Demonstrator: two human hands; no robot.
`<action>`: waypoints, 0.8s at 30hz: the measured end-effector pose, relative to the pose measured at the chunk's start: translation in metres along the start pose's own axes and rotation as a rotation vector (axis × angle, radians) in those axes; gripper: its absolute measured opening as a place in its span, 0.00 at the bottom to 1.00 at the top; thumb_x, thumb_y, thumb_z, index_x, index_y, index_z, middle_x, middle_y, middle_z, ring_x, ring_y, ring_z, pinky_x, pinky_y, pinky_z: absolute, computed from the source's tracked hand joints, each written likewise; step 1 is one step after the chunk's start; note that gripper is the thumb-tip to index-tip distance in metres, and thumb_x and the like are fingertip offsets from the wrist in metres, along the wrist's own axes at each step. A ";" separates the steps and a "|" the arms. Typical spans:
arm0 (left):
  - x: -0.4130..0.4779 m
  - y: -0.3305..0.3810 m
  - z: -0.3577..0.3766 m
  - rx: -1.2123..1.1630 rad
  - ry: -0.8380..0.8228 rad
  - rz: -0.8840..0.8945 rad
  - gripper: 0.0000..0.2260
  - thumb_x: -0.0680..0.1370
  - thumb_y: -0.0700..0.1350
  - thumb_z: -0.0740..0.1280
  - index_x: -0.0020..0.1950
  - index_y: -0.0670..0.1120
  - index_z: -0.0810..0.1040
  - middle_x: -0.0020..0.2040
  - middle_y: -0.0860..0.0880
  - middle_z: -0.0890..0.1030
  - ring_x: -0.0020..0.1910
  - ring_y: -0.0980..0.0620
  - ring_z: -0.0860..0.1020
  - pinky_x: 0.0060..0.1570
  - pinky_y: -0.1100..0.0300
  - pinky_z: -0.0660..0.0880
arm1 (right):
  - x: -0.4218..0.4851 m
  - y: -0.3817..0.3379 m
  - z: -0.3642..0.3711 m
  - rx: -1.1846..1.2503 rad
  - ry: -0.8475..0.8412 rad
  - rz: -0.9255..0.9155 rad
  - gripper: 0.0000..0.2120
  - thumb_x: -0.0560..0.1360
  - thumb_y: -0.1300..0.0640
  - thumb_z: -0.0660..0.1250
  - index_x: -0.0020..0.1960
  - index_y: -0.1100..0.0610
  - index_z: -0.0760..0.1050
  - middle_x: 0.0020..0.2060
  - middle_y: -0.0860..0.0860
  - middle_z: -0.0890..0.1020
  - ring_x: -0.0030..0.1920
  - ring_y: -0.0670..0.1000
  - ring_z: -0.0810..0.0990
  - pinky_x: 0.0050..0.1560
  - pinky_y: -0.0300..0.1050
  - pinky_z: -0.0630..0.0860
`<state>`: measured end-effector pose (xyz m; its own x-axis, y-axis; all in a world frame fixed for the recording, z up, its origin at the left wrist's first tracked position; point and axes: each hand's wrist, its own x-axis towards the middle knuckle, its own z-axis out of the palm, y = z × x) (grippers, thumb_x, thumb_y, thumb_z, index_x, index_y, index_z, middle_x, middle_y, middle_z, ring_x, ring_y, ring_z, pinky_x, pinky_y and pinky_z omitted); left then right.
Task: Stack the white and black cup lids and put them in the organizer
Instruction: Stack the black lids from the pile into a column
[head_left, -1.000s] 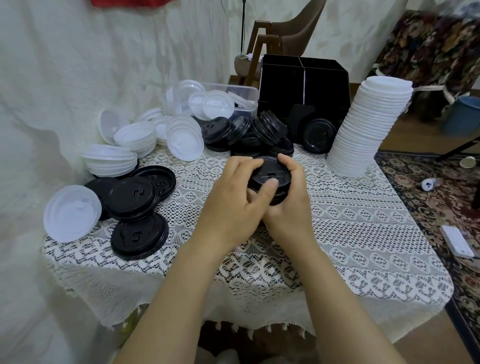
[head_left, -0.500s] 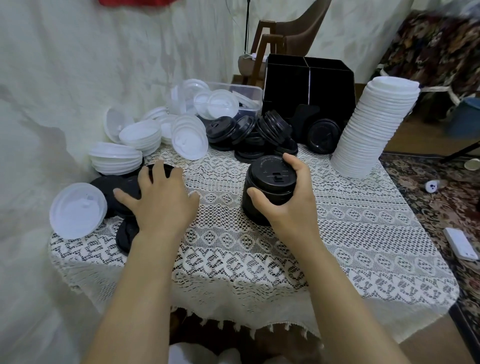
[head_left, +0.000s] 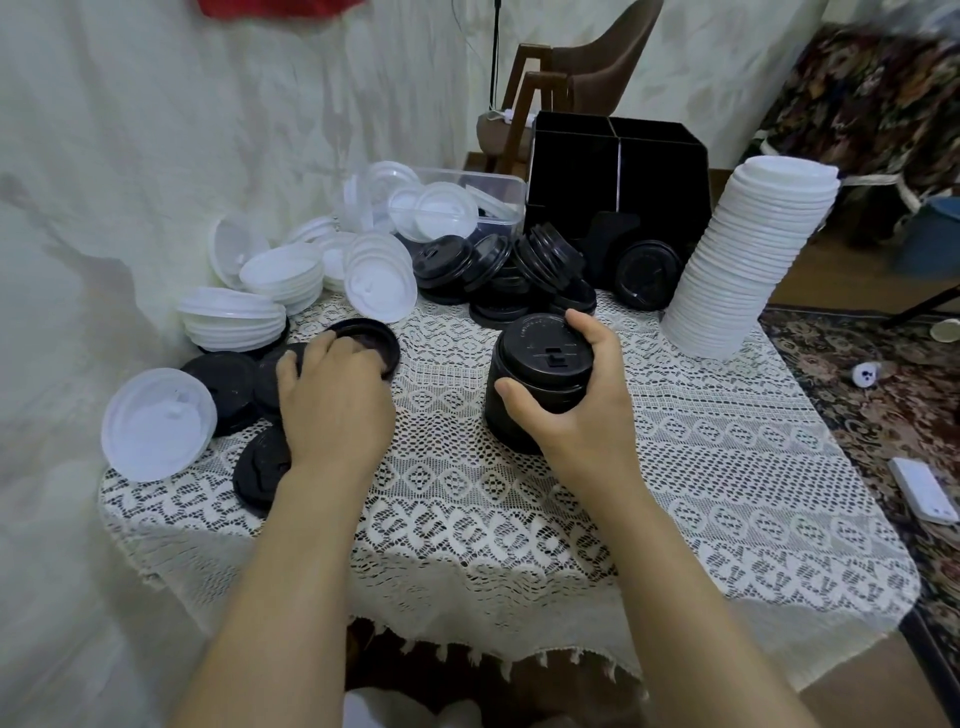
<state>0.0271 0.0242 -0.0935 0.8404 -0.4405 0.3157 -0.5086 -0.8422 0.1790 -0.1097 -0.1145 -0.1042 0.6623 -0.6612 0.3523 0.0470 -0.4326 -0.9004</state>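
We see right hand (head_left: 571, 410) fingers wrapped round black lid stack (head_left: 540, 364), standing mid-desk (head_left: 727, 467) | left hand (head_left: 332, 405) fingers curled on loose black lid (head_left: 371, 338) at left, grip we cannot tell | organizer (head_left: 618, 182) at back, white lid stack (head_left: 748, 249) just beside it

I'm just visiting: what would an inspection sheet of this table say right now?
Surface: table under white lace cloth.
Job's things: black lid stack, tall white lid stack, black organizer, loose black lids, loose white lids.
Clutter: clear tub holding white lids.
Hands: right hand grips the black lid stack; left hand lies on loose black lids, grip hidden.
Cables: thin dark line on the back wall, perhaps a cord.
Surroundings: chair, patterned carpet.
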 end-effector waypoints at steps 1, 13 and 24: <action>0.000 0.002 0.000 -0.029 -0.005 0.053 0.10 0.78 0.44 0.66 0.58 0.47 0.81 0.62 0.49 0.77 0.69 0.48 0.66 0.72 0.46 0.52 | 0.000 0.000 0.000 0.002 0.000 -0.001 0.36 0.67 0.50 0.78 0.69 0.48 0.63 0.62 0.46 0.73 0.62 0.42 0.73 0.57 0.27 0.70; -0.002 0.015 0.002 -0.098 -0.015 0.248 0.08 0.78 0.44 0.67 0.56 0.49 0.82 0.51 0.52 0.79 0.62 0.51 0.72 0.73 0.45 0.47 | 0.001 0.001 0.001 0.004 0.005 -0.012 0.37 0.65 0.45 0.75 0.69 0.49 0.64 0.62 0.46 0.73 0.62 0.41 0.73 0.59 0.29 0.70; -0.002 0.016 0.008 -0.160 0.165 0.261 0.11 0.78 0.35 0.62 0.56 0.47 0.77 0.48 0.51 0.77 0.56 0.48 0.74 0.73 0.40 0.45 | 0.000 0.000 0.001 -0.007 0.007 -0.021 0.36 0.65 0.45 0.74 0.69 0.48 0.64 0.62 0.46 0.73 0.62 0.43 0.73 0.61 0.33 0.71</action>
<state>0.0185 0.0089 -0.0984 0.6432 -0.5674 0.5142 -0.7364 -0.6424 0.2122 -0.1089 -0.1141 -0.1049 0.6563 -0.6560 0.3728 0.0553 -0.4509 -0.8909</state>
